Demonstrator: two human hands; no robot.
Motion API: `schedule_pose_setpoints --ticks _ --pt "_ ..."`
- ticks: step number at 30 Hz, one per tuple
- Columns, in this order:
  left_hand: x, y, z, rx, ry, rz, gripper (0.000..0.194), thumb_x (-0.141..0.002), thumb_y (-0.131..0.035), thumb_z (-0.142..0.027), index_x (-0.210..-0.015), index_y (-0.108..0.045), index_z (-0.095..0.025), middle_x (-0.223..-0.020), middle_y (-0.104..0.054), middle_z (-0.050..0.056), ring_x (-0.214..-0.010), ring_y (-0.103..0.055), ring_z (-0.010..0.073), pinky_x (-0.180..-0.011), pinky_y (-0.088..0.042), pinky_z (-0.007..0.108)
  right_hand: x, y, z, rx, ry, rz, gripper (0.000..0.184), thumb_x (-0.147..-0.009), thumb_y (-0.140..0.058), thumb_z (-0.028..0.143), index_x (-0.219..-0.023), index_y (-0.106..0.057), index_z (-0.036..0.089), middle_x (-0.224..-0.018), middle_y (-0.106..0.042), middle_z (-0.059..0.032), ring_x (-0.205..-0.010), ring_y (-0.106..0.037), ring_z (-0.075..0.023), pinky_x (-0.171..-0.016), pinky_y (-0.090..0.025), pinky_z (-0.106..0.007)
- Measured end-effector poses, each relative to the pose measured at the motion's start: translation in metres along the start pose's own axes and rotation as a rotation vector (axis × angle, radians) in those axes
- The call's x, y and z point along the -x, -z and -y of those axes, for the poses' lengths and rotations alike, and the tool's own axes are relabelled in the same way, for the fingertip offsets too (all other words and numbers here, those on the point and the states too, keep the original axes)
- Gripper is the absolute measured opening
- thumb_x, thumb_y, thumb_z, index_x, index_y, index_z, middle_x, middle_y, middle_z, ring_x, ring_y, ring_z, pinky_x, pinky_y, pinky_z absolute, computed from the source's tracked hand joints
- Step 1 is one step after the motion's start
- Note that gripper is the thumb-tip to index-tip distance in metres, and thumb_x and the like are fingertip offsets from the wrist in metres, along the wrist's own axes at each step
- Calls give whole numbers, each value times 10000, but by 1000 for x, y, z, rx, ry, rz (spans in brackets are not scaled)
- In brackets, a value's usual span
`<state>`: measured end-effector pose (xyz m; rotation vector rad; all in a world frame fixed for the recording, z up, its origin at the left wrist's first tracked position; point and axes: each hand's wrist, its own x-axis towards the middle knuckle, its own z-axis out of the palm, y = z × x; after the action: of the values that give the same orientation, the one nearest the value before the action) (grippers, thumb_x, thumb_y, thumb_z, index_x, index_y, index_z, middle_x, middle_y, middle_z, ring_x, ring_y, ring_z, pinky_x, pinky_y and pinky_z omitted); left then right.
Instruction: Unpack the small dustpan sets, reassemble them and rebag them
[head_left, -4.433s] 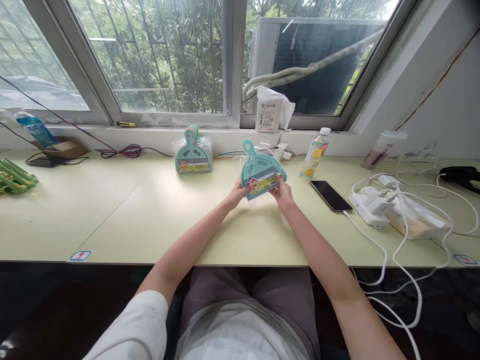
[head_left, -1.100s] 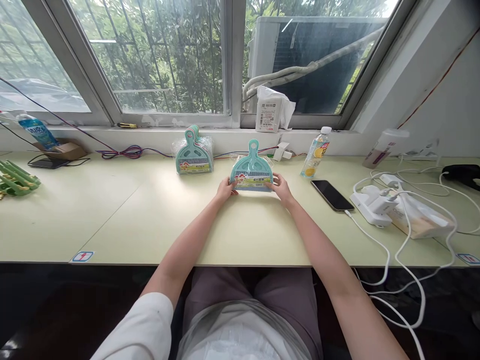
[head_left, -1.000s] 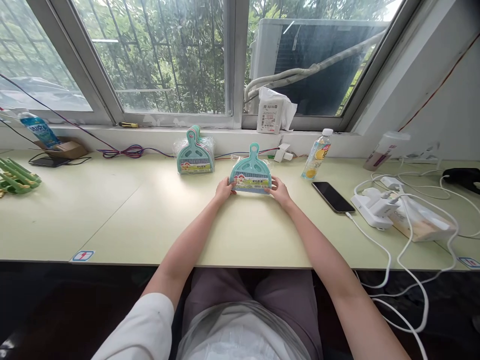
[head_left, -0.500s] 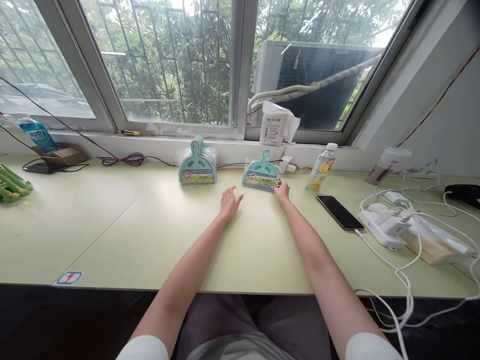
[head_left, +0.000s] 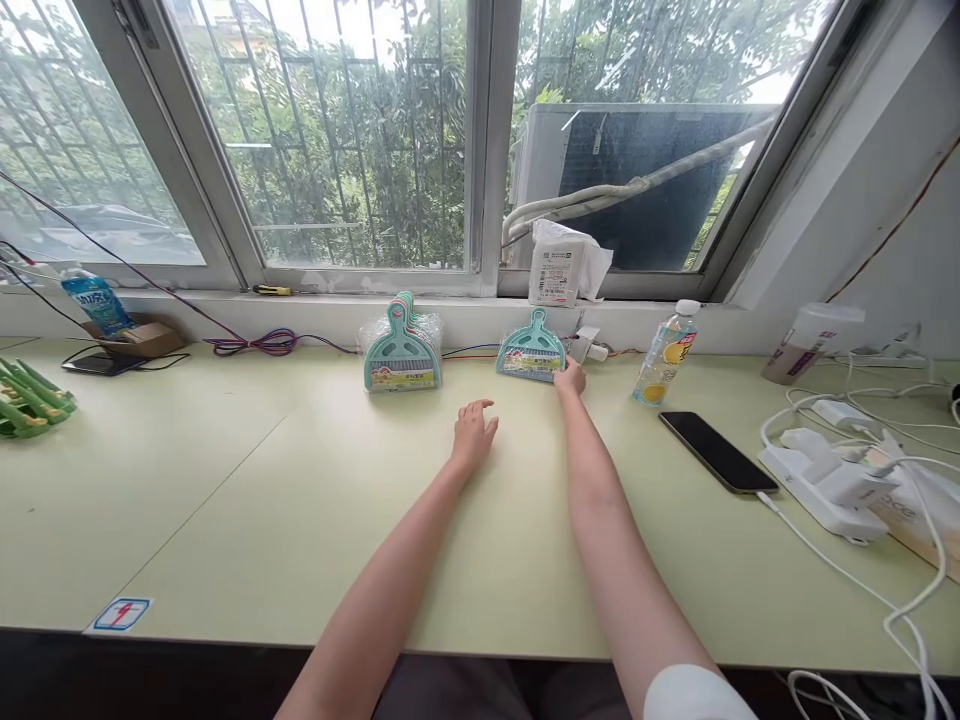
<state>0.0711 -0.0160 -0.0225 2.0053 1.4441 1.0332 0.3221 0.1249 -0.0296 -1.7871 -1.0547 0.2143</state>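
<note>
At the back of the table, my right hand (head_left: 571,379) is closed on the lower right corner of a mint-green mini dustpan and brush set (head_left: 532,350) in clear wrapping. That set stands nearly upright near the wall, handle up. My left hand (head_left: 474,436) hovers over or rests on the table in front, fingers apart and holding nothing; contact with the surface is unclear. Left of the held set stands a stack of similar wrapped dustpan sets (head_left: 403,350), with pink and green edges showing behind the front one.
To the right are a drink bottle (head_left: 666,355), a phone (head_left: 718,452) on a charging cable and a white power strip (head_left: 825,490) amid loose cords. A tissue pack (head_left: 555,265) sits on the sill. Bundled wires (head_left: 271,342) and a blue bottle (head_left: 97,303) stand left.
My right hand has shifted the dustpan set slightly back toward the wall, and it stands more upright. The left hand has drawn back a little. The camera view has also tilted.
</note>
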Motion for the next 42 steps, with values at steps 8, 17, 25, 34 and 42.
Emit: schedule_pose_setpoints --ticks 8,17,25,34,42 --pt "3 1 -3 -72 -33 96 279 -903 -423 -235 -1155 -538 -205 -1242 -573 86 -1197 -436 257 -990 -357 403 1 -7 -11 163 -32 55 548 -837 -528 222 -1371 -420 160 -1281 -585 -181 -1189 -541 -305 -950 -438 -441" --pt "2 0 -2 -103 -65 102 253 -902 -429 -216 -1124 -552 -210 -1219 -582 67 -1192 -442 242 -992 -360 386 7 -6 -15 134 34 42 613 -835 -520 265 -1397 -320 124 -1413 -462 -182 -1277 -464 -286 -1025 -381 -377" --pt "3 -1 -1 -90 -67 66 243 -887 -444 -197 -1095 -568 -212 -1216 -582 64 -1190 -452 229 -995 -353 370 16 -6 -17 100 66 37 627 -791 -527 300 -1369 -348 137 -1376 -481 -192 -1236 -482 -320 -990 -394 -429" --pt "-8 19 5 28 33 -540 255 -839 -407 -96 -920 -623 -205 -1025 -640 70 -1030 -552 224 -914 -379 366 76 -12 52 38 679 -105 370 -892 -378 308 -1230 -475 195 -1282 -535 -128 -1231 -451 -254 -1022 -332 -411" --pt "-17 61 45 329 434 -995 310 -755 -359 -44 -783 -621 -206 -943 -660 75 -894 -601 208 -838 -426 333 157 -125 137 34 269 533 325 -853 -525 369 -1140 -487 223 -1224 -613 -104 -1132 -553 -247 -911 -405 -383"
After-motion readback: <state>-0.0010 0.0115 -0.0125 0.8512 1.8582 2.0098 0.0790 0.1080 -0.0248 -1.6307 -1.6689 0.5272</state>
